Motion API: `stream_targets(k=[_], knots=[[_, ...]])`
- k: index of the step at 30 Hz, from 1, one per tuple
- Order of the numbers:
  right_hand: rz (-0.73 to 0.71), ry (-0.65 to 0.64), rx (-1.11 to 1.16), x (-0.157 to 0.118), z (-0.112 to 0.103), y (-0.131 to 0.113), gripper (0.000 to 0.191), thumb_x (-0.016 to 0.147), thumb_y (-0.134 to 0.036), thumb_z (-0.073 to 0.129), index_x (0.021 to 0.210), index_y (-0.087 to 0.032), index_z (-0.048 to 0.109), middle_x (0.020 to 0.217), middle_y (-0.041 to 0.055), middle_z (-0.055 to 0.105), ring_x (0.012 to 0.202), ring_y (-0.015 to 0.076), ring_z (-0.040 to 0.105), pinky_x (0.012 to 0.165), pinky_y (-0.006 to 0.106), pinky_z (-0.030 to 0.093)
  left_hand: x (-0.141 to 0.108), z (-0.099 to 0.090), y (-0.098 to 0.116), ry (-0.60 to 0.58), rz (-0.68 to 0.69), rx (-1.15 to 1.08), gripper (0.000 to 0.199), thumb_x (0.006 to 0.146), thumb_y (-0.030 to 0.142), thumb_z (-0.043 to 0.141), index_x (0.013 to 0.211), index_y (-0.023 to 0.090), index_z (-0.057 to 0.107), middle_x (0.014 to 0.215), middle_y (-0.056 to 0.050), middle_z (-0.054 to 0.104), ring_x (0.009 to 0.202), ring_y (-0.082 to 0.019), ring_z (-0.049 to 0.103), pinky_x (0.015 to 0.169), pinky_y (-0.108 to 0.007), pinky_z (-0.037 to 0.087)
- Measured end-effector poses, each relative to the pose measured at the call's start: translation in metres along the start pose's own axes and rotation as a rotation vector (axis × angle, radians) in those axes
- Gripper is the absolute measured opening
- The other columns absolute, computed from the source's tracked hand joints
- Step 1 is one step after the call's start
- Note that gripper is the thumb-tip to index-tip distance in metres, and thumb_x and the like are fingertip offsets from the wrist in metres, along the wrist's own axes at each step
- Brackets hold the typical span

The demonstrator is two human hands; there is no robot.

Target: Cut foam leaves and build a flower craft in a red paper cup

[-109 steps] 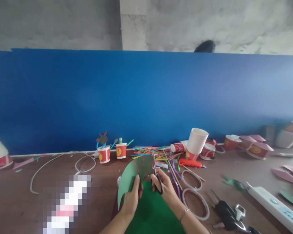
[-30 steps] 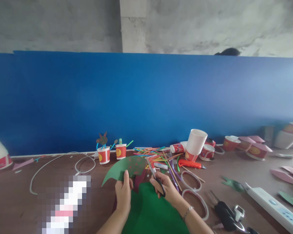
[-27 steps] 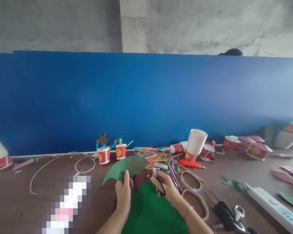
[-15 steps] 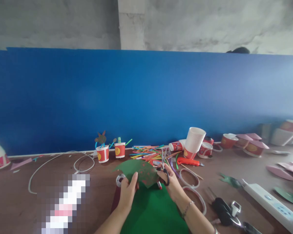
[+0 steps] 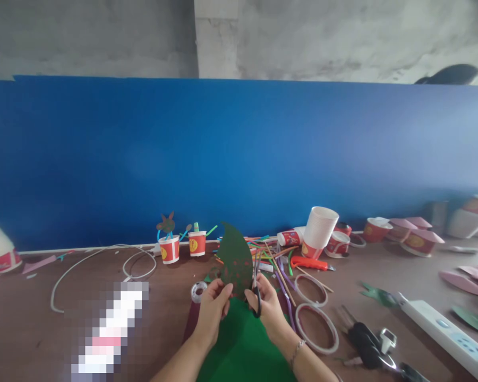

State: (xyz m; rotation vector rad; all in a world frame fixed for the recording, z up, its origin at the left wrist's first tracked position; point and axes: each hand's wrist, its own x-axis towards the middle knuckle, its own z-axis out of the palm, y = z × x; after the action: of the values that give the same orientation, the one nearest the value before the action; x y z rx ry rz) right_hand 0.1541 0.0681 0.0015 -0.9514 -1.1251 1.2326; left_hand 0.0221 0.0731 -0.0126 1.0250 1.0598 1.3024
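Note:
My left hand (image 5: pixel 212 312) pinches the lower left edge of a dark green leaf-shaped piece of paper (image 5: pixel 236 253) with red spots. The paper stands upright, its curved tip pointing up. In my right hand (image 5: pixel 271 310) is a pair of black-handled scissors (image 5: pixel 257 301), blades pointing up along the paper's right edge. My right fingertips also touch the paper's lower right side; whether the blades are on the paper I cannot tell. Beneath both hands lies a bright green sheet (image 5: pixel 245 345). A tape roll (image 5: pixel 198 292) rests just left of my left hand.
Behind the paper is a pile of colourful sticks (image 5: pixel 266 254). Paper cups (image 5: pixel 169 249) line the blue partition (image 5: pixel 223 159), with a tall cup stack (image 5: pixel 321 231) right of centre. Tape rings (image 5: pixel 317 351), an orange cutter (image 5: pixel 308 263), keys (image 5: pixel 366 339) and a power strip (image 5: pixel 442 329) lie rightward.
The green paper has turned from lying sideways to standing upright with its tip up. Both hands have come closer together, the right one moving left with the scissors.

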Motion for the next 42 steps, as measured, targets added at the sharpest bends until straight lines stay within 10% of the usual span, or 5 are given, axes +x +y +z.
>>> stream_targets(k=[5, 11, 17, 42], knots=[[0.061, -0.015, -0.042, -0.001, 0.002, -0.003, 0.027, 0.065, -0.032, 0.067, 0.079, -0.02, 0.047, 0.06, -0.0061, 0.05, 0.049, 0.0076, 0.045, 0.045, 0.018, 0.034, 0.0, 0.002, 0.001, -0.027, -0.011, -0.021, 0.034, 0.071, 0.046, 0.061, 0.064, 0.018, 0.044, 0.037, 0.009, 0.04, 0.034, -0.004, 0.03, 0.036, -0.016, 0.021], [0.315, -0.437, -0.117, 0.0, -0.019, -0.01, 0.026, 0.069, -0.033, 0.064, 0.084, -0.019, 0.047, 0.055, -0.0052, 0.056, 0.051, 0.0113, 0.057, 0.042, 0.017, 0.035, 0.01, -0.008, 0.004, 0.192, 0.082, -0.081, 0.034, 0.072, 0.045, 0.062, 0.061, 0.017, 0.045, 0.035, 0.009, 0.037, 0.034, -0.004, 0.028, 0.035, -0.016, 0.019], [0.42, -0.589, -0.227, 0.0, -0.026, -0.014, 0.033, 0.073, -0.046, 0.061, 0.082, -0.017, 0.049, 0.056, -0.0041, 0.058, 0.045, 0.0083, 0.055, 0.037, 0.015, 0.031, 0.015, -0.013, 0.003, 0.268, 0.123, -0.133, 0.035, 0.073, 0.045, 0.061, 0.06, 0.017, 0.044, 0.036, 0.009, 0.037, 0.035, -0.003, 0.029, 0.036, -0.015, 0.019], [0.39, -0.544, -0.284, -0.001, -0.016, -0.011, 0.038, 0.069, -0.051, 0.063, 0.077, -0.017, 0.049, 0.048, -0.0064, 0.054, 0.036, 0.0054, 0.049, 0.032, 0.013, 0.026, 0.012, -0.009, -0.001, 0.099, 0.054, -0.112, 0.036, 0.073, 0.046, 0.061, 0.06, 0.017, 0.044, 0.033, 0.01, 0.036, 0.031, -0.003, 0.026, 0.033, -0.015, 0.016]])
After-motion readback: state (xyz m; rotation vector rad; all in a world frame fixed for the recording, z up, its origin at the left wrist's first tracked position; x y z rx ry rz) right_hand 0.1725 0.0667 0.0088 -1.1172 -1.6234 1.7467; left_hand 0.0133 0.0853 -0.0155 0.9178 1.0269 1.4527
